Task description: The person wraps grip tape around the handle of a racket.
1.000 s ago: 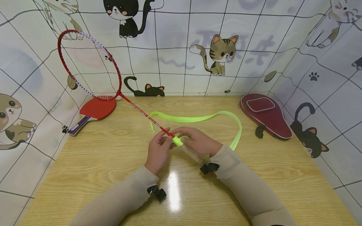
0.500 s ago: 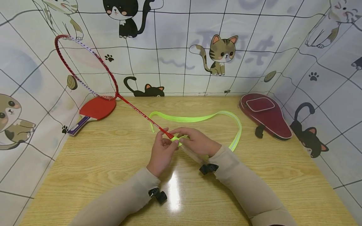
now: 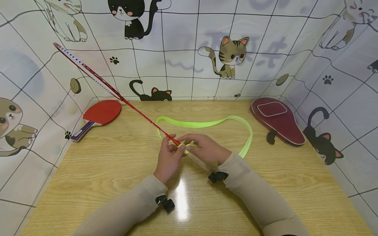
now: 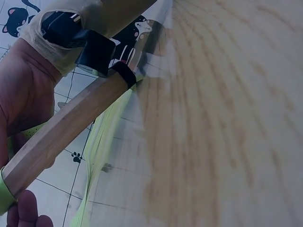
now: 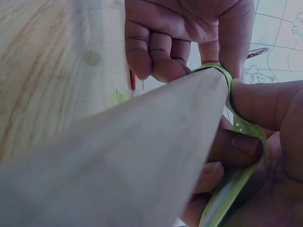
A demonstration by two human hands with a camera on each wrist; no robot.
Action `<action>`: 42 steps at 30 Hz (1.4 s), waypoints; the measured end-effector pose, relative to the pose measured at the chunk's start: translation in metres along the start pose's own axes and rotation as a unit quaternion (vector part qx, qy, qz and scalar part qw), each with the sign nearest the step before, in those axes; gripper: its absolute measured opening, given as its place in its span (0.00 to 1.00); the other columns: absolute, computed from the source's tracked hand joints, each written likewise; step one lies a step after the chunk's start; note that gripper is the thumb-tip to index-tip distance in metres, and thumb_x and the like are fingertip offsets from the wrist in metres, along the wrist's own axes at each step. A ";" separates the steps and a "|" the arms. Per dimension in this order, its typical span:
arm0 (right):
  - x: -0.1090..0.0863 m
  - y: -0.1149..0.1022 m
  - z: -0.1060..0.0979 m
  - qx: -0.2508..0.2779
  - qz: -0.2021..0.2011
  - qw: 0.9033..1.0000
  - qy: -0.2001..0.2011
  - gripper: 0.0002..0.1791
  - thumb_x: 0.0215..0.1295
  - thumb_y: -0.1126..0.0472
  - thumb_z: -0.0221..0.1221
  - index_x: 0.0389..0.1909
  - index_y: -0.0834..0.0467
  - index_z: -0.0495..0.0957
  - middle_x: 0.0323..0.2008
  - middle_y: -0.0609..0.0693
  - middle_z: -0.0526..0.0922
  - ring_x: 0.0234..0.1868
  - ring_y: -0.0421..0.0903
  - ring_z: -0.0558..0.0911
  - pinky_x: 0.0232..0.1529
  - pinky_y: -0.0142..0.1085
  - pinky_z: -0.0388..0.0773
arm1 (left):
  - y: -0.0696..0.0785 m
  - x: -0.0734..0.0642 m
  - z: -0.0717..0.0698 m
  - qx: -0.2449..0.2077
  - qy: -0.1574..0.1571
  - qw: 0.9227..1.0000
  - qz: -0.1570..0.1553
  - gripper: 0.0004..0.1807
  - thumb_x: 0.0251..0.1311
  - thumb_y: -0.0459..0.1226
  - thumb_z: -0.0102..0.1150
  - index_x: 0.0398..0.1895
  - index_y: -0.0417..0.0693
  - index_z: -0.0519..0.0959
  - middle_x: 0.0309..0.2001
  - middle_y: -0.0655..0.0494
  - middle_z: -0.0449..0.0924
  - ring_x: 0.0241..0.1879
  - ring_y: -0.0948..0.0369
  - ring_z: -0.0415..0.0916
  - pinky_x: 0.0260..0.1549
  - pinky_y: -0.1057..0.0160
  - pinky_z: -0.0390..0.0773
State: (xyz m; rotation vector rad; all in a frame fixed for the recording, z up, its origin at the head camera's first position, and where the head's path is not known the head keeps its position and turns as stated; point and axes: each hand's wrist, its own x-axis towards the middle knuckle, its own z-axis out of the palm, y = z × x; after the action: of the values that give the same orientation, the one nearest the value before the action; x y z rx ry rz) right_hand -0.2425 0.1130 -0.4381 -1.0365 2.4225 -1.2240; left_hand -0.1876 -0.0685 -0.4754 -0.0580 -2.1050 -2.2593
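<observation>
A red badminton racket (image 3: 141, 114) is held up at a slant, its head toward the back left and nearly edge-on in the head view. Its bare wooden handle (image 4: 71, 127) has a dark band at the butt end. Neon-yellow grip tape (image 3: 203, 124) circles the handle's top, and the loose length runs in a loop over the table. My left hand (image 3: 169, 159) pinches the racket and wrapped tape where shaft meets handle. My right hand (image 3: 208, 147) holds the tape between thumb and fingers just beside the handle, with more tape (image 5: 232, 194) passing through its palm.
A red table tennis bat (image 3: 103, 111) lies at the back left of the wooden table (image 3: 103, 183). At the back right is a dark red bat-shaped case (image 3: 276, 121). Walls with a cat print (image 3: 183, 59) enclose the back and sides.
The racket has turned about its shaft, so its head goes from an open oval to nearly edge-on. My left thumb has shifted from the shaft onto the tape. The right hand has barely moved.
</observation>
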 end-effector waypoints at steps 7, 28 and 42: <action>-0.001 0.000 -0.003 -0.004 0.006 1.000 -0.003 0.25 0.73 0.70 0.57 0.68 0.52 0.80 0.60 0.48 0.86 0.60 0.49 0.82 0.64 0.52 0.77 | 0.001 0.000 0.000 -0.003 0.002 1.000 -0.002 0.27 0.73 0.27 0.58 0.71 0.44 0.63 0.31 0.51 0.74 0.33 0.45 0.83 0.42 0.61 0.88; -0.003 -0.004 -0.001 -0.022 0.052 0.998 0.027 0.23 0.73 0.69 0.57 0.66 0.52 0.82 0.54 0.51 0.88 0.56 0.48 0.84 0.55 0.45 0.77 | -0.001 0.002 -0.003 0.013 0.001 1.000 -0.023 0.31 0.70 0.28 0.54 0.75 0.43 0.61 0.38 0.45 0.80 0.37 0.50 0.85 0.45 0.59 0.86; -0.002 -0.001 -0.002 -0.036 0.051 0.998 0.026 0.22 0.71 0.68 0.61 0.63 0.50 0.84 0.51 0.47 0.88 0.52 0.45 0.84 0.54 0.44 0.79 | -0.001 0.001 -0.002 0.015 -0.010 0.999 -0.031 0.32 0.71 0.29 0.55 0.77 0.52 0.62 0.37 0.48 0.77 0.36 0.56 0.84 0.47 0.53 0.87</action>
State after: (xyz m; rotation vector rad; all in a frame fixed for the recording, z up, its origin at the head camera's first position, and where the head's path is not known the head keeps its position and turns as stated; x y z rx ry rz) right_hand -0.2414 0.1151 -0.4361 -0.8962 2.5424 -1.1533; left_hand -0.1888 -0.0709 -0.4765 -0.0124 -2.1808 -2.2690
